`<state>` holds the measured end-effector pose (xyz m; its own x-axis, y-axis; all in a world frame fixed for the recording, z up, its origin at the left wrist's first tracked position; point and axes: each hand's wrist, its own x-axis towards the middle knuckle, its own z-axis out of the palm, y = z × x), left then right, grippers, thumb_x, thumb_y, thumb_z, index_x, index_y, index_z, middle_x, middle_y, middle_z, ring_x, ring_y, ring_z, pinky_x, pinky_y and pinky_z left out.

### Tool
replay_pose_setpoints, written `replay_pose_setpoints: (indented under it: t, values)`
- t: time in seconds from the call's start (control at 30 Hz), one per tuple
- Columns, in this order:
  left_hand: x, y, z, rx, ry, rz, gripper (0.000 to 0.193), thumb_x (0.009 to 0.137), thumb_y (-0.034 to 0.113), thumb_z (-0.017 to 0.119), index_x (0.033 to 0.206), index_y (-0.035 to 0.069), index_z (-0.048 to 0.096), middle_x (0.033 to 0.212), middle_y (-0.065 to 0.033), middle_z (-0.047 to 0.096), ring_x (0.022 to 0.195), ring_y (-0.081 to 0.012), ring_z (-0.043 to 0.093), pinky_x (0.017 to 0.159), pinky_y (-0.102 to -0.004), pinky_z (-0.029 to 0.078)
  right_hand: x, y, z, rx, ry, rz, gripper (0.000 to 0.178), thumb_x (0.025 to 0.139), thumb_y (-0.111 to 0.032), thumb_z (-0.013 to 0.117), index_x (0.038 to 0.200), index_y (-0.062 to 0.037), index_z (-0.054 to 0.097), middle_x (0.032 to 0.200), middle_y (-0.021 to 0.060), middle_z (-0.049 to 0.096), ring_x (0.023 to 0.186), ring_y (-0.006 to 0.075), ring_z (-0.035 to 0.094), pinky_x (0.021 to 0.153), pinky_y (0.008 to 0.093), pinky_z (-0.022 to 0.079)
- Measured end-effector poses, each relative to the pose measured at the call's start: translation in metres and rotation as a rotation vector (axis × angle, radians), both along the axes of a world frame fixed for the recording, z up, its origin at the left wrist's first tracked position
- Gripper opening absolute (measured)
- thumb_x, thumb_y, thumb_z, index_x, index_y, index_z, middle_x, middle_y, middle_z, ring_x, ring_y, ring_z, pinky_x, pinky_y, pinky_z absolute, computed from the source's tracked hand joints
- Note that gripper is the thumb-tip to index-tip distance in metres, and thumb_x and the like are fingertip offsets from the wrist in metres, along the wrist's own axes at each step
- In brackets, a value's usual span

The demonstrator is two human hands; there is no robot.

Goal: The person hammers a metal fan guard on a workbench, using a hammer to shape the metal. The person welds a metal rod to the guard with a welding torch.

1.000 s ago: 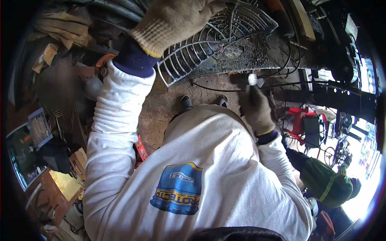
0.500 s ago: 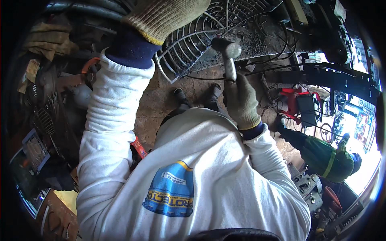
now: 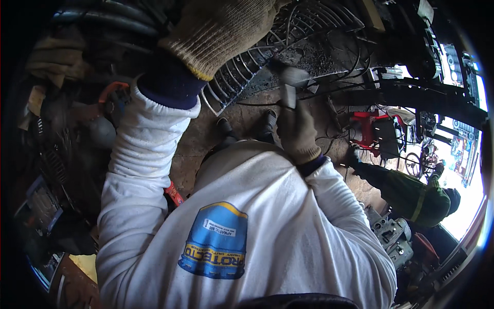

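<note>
My right hand (image 3: 298, 131), in a knitted work glove, is wrapped round the handle of a hammer (image 3: 294, 77). The hammer's head points away from me, just in front of a dark work surface, and is a little blurred. At the upper left, my left hand (image 3: 221, 38), in a matching glove with a yellow cuff edge, reaches over a round grille of curved metal bars (image 3: 231, 82). Its fingers run out at the top of the picture, so what they grip, if anything, is hidden. The grille lies partly under the left hand on the work surface.
Cables (image 3: 355, 64) trail over the dark bench (image 3: 329, 54). Right of me are a red chair (image 3: 363, 129), a person in dark green (image 3: 424, 203) and a grey machine part (image 3: 393, 239). An orange-handled tool (image 3: 116, 90) lies in clutter on the left.
My right hand and the hammer have shifted slightly left and nearer to me. My left glove has slid a little to the right over the grille.
</note>
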<state>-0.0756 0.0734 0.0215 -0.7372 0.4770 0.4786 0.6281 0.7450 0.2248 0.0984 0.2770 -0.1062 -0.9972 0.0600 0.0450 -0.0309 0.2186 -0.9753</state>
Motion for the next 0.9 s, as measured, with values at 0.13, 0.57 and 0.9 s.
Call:
replay_pose_setpoints:
  t: [0.13,0.57,0.9]
  values:
    - [0.003,0.003,0.003,-0.114,0.030,0.035,0.029,0.102,0.018,0.061,0.131,0.016,0.065,0.086,-0.0067,0.074,0.064,-0.0147,0.068,0.052,-0.0294,0.055,-0.004,-0.001,0.018,0.419,-0.586,0.033,0.024,0.102,-0.026,0.059,0.116,-0.0068,0.063,0.089,0.0206,0.072,0.084,0.0402,0.073,0.072,0.0442,0.056]
    - [-0.001,-0.002,-0.009,-0.130,0.171,0.037,0.031,0.105,0.018,0.056,0.135,0.016,0.063,0.082,-0.0058,0.073,0.060,-0.0140,0.066,0.053,-0.0299,0.056,-0.006,0.000,0.025,0.241,-0.365,-0.035,0.030,0.106,-0.030,0.054,0.114,-0.0020,0.063,0.076,0.0093,0.066,0.066,0.0215,0.065,0.058,0.0346,0.050]
    - [0.002,0.007,0.003,-0.377,0.051,0.092,0.032,0.105,0.019,0.056,0.136,0.017,0.061,0.080,-0.0038,0.071,0.060,-0.0109,0.064,0.050,-0.0269,0.052,0.002,0.007,0.015,0.344,-0.369,0.005,0.032,0.106,-0.033,0.054,0.110,-0.0025,0.065,0.079,0.0150,0.073,0.071,0.0279,0.074,0.066,0.0411,0.055]
